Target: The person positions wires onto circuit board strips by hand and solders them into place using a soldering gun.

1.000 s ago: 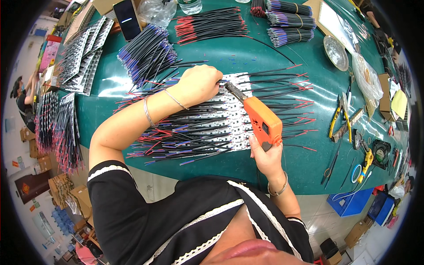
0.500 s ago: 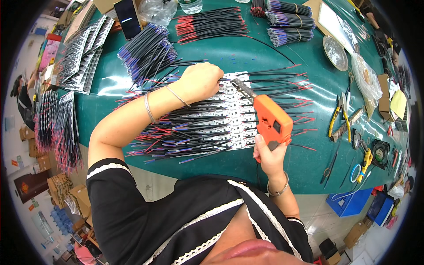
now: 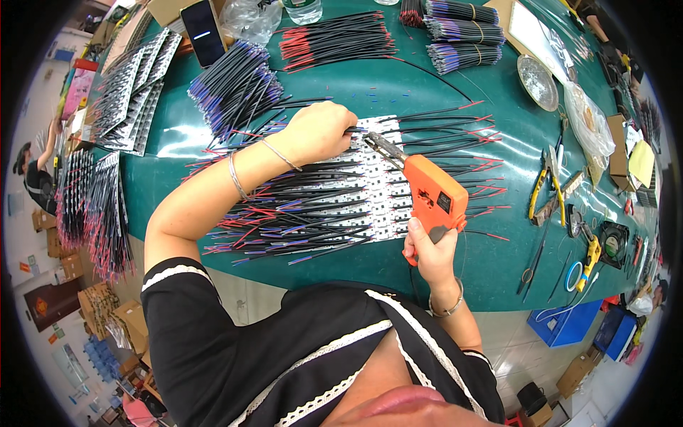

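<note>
A panel of white circuit boards [image 3: 384, 203] lies on the green table in front of me, with rows of black wires [image 3: 299, 196] sticking out on both sides. The wires have red and blue ends. My left hand [image 3: 321, 132] is closed at the panel's upper left, its fingertips pinching a thin dark wire end [image 3: 353, 130] against the boards. My right hand [image 3: 432, 255] grips an orange soldering gun [image 3: 435, 188] by its handle. The gun's metal tip points up and left, close to my left fingertips. Whether it touches the board I cannot tell.
Loose blue-tipped wires [image 3: 238, 89] and red-ended wires [image 3: 334, 43] lie beyond the panel, near tied wire bundles [image 3: 464, 32]. A phone [image 3: 203, 34] leans at the back. Wired boards [image 3: 131, 92] are stacked left. A metal dish [image 3: 537, 83], pliers [image 3: 542, 188] and a small fan [image 3: 612, 243] lie right.
The soldering gun has shifted slightly left and down, its tip lower on the boards. My left hand stays nearly in place, still pinching.
</note>
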Tool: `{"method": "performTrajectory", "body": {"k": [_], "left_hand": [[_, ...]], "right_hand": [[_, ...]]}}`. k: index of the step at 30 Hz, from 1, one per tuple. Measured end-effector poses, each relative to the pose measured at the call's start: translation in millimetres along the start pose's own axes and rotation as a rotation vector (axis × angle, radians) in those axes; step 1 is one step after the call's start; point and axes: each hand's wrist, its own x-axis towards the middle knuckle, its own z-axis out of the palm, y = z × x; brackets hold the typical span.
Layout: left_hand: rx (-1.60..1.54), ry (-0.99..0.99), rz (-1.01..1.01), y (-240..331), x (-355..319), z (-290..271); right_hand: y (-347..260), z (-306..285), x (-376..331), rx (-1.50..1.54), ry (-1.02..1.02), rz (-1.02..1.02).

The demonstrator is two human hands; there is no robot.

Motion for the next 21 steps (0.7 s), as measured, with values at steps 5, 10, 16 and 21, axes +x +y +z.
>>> {"method": "performTrajectory", "body": {"k": [5,10,16,21], "left_hand": [[-0.021,-0.029,0.010,1.8,1.9,-6.1],[-0.052,-0.067,0.016,-3.5,3.5,-7.3],[-0.042,-0.092,0.060,-1.9,5.9,-10.3],[-0.042,-0.099,0.063,-1.2,6.1,-11.0]], "right_hand": [[3.9,0.2,0.6,0.012,0.004,0.005],[5.2,1.2,1.1,0.004,0.008,0.007],[5.3,1.4,1.8,-0.069,-0.008,-0.021],[3.8,3.2,1.1,-0.077,-0.017,-0.005]]}}
